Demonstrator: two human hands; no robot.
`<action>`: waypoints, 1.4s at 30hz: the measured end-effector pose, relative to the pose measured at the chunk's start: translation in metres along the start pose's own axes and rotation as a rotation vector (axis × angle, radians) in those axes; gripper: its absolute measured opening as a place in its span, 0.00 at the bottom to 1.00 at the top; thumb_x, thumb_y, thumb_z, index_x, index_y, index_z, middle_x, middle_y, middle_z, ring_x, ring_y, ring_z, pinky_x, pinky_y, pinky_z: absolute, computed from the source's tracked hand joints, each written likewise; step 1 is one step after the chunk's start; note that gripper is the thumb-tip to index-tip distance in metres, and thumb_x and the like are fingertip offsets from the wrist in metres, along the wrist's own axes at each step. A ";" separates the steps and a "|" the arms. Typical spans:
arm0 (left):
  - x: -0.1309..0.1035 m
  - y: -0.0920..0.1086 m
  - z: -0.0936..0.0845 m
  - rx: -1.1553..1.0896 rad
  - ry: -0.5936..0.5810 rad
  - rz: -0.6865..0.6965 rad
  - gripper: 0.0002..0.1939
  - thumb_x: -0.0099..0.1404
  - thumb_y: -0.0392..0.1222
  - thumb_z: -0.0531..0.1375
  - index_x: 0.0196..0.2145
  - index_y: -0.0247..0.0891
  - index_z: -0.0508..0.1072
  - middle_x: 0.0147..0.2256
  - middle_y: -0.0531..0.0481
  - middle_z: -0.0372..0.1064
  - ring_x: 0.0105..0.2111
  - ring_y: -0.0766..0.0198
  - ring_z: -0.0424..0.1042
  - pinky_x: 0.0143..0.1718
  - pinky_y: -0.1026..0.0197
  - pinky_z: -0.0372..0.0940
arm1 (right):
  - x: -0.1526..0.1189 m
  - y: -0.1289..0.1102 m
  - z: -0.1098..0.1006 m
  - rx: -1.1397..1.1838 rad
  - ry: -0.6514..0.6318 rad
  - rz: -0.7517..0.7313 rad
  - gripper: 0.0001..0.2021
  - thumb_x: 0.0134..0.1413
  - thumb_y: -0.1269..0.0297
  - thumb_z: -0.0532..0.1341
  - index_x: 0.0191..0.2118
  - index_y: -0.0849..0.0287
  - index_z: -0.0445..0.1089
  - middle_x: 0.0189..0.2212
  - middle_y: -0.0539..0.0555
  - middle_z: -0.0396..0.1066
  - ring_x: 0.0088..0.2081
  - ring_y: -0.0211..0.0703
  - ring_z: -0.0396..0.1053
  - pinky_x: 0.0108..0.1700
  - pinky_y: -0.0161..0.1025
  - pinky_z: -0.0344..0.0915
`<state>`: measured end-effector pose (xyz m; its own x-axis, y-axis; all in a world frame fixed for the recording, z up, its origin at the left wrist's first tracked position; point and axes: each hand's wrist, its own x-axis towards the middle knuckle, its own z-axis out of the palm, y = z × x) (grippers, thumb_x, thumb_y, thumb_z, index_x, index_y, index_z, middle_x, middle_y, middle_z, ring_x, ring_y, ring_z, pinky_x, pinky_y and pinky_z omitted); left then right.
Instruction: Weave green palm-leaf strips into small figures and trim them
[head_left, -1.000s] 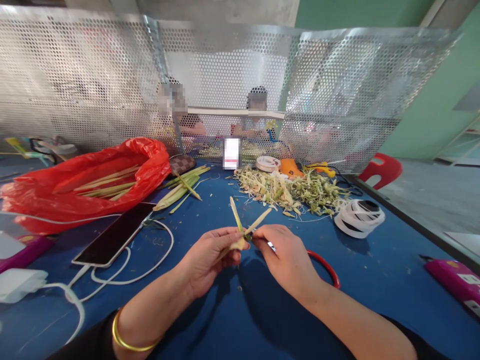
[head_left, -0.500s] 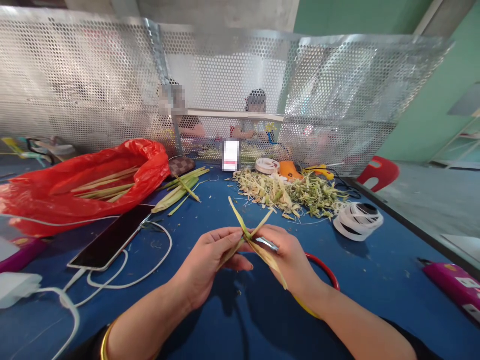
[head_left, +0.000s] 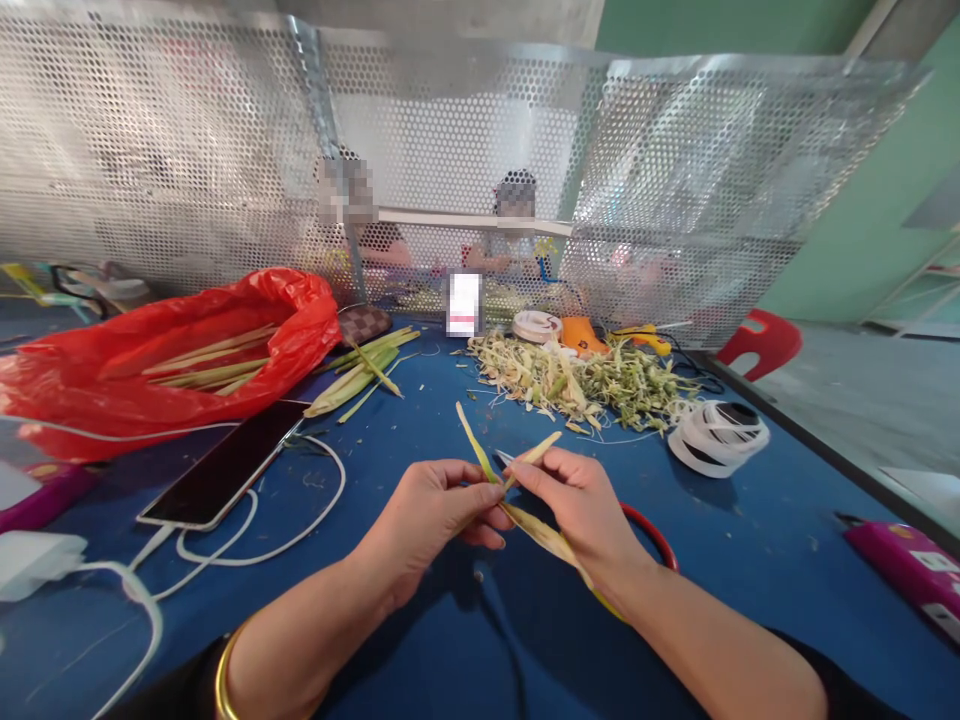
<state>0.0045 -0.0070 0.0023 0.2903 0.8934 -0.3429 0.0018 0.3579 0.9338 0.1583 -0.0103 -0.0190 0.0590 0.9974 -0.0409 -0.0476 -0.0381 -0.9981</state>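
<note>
My left hand (head_left: 450,505) is closed, thumb and fingers pinching the crossing of several pale green-yellow leaf strips (head_left: 478,445). One end sticks up beyond the thumb; a broader, drier strip (head_left: 544,532) hangs down toward my right wrist. Between its thumb and forefinger, my right hand (head_left: 581,505) grips the upper right strip end (head_left: 541,449). Scissors stay tucked in that same hand: the metal tip pokes out past the fingers, and the red handle loop (head_left: 651,532) shows behind the wrist. A yellow edge under the wrist is mostly hidden.
Leaf strips lie in a red plastic bag (head_left: 300,300) and beside it. A phone (head_left: 225,470) with a white cable is at left. Leaf scraps (head_left: 570,380), a white ribbon roll (head_left: 716,440) and a purple box (head_left: 900,565) are at right. A perforated screen (head_left: 465,130) stands behind.
My right hand has shifted its fingers up onto the right strip end and now pinches it. The scissors' metal part has turned, its tip now pointing up and away beyond the fingers.
</note>
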 end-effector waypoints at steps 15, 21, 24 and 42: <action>0.006 -0.001 -0.005 -0.039 0.193 0.087 0.06 0.53 0.36 0.64 0.30 0.32 0.72 0.22 0.49 0.75 0.18 0.69 0.71 0.23 0.69 0.65 | -0.015 -0.017 -0.008 -0.940 -0.202 -0.453 0.13 0.60 0.62 0.54 0.24 0.57 0.66 0.20 0.48 0.68 0.27 0.39 0.65 0.32 0.35 0.56; 0.007 -0.002 -0.006 0.013 0.125 0.112 0.07 0.54 0.40 0.63 0.30 0.34 0.72 0.24 0.48 0.75 0.17 0.68 0.71 0.22 0.67 0.65 | -0.012 -0.020 -0.012 -0.920 -0.027 -0.658 0.09 0.60 0.61 0.55 0.33 0.56 0.70 0.30 0.52 0.72 0.35 0.43 0.68 0.40 0.39 0.60; 0.002 -0.005 -0.002 0.119 -0.010 0.110 0.10 0.55 0.45 0.62 0.28 0.34 0.71 0.23 0.48 0.75 0.16 0.68 0.70 0.21 0.67 0.65 | -0.008 -0.023 -0.014 -0.894 0.055 -0.685 0.07 0.55 0.60 0.60 0.36 0.56 0.73 0.32 0.54 0.71 0.36 0.45 0.68 0.43 0.43 0.59; 0.001 -0.011 0.004 0.252 -0.111 0.058 0.09 0.54 0.41 0.58 0.20 0.36 0.72 0.18 0.50 0.72 0.17 0.66 0.70 0.22 0.65 0.66 | -0.012 -0.027 -0.008 -0.474 -0.111 -0.320 0.05 0.54 0.65 0.57 0.29 0.57 0.65 0.23 0.47 0.65 0.27 0.37 0.63 0.30 0.34 0.60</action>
<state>0.0083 -0.0116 -0.0082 0.4002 0.8701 -0.2878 0.2156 0.2158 0.9523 0.1666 -0.0214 0.0078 -0.1095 0.9633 0.2451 0.4088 0.2684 -0.8723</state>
